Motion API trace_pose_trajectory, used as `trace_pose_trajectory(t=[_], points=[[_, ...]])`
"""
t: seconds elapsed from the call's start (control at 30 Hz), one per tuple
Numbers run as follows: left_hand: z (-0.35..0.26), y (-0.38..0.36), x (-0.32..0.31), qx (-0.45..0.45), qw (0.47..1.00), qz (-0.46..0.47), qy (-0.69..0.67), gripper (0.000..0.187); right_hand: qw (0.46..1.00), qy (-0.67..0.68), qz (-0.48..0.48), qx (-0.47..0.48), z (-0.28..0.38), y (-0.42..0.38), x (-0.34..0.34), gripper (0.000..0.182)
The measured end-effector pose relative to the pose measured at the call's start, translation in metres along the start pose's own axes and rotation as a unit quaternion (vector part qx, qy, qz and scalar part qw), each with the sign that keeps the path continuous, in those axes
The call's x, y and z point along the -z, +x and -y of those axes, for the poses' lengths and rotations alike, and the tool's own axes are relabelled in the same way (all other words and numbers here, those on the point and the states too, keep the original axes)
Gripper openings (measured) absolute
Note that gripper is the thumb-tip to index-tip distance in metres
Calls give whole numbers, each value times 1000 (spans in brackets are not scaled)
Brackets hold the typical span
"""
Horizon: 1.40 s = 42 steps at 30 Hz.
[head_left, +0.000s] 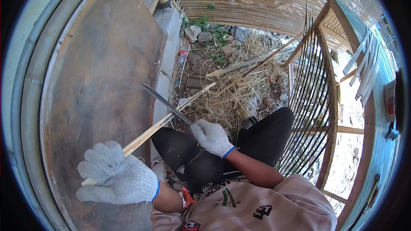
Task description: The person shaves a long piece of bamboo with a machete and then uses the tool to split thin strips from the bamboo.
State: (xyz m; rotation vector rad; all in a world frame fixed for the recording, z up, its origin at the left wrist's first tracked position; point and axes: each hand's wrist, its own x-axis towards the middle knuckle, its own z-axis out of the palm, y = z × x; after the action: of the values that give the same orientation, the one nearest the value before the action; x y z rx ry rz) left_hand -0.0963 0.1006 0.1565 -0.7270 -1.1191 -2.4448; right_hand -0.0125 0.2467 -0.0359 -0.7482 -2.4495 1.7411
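Note:
My left hand (117,173), in a white knitted glove, is closed around the lower part of a pale split bamboo strip (147,133). The strip slants up and right over my knee, and its short lower end sticks out past the glove. My right hand (212,137), also gloved, is wrapped round the handle end of a long dark knife (165,101); the glove hides the handle. The blade points up and left and crosses the strip around its middle. Whether the edge touches the wood cannot be made out.
A worn brown board (102,68) lies on the left, beside a concrete ledge (170,45). Shavings and dry strips (227,98) cover the ground ahead, with stones behind. A wooden frame with dark slats (308,98) stands on the right, and a bamboo screen (257,0) at the back.

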Motion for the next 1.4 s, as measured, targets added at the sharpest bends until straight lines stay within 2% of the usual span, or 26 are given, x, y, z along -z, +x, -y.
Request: trace_pose_trajectory(t=[0.13, 0.33, 0.5, 0.57, 0.67, 0.9, 1.23, 1.33, 1.4], points=[[1, 1, 1, -9, 1000, -10, 21, 64, 1000, 1, -12, 19, -4, 3, 0, 43], [0, 1, 0, 2, 1000, -12, 14, 63, 999, 13, -21, -20, -34, 15, -4, 43], [-1, -1, -3, 7, 1000, -2, -14, 63, 997, -35, -53, -41, -55, 25, -5, 50], [-1, -2, -8, 7, 1000, -30, 5, 63, 997, -33, -55, -50, -61, 30, -4, 51], [-2, -1, -6, 18, 999, 18, -38, 62, 995, -41, -69, -58, -77, 40, -8, 54], [-1, 0, -13, 17, 1000, 13, -18, 61, 989, -64, -85, -102, -98, 53, -10, 62], [0, 2, -11, 20, 1000, 17, 3, 63, 990, -66, -95, -85, -110, 59, -13, 62], [-1, 1, -14, 22, 1000, 15, 2, 63, 985, -54, -113, -114, -133, 70, -9, 58], [0, -2, -18, 28, 1000, -1, 10, 63, 981, -104, -83, -141, -134, 68, 0, 59]])
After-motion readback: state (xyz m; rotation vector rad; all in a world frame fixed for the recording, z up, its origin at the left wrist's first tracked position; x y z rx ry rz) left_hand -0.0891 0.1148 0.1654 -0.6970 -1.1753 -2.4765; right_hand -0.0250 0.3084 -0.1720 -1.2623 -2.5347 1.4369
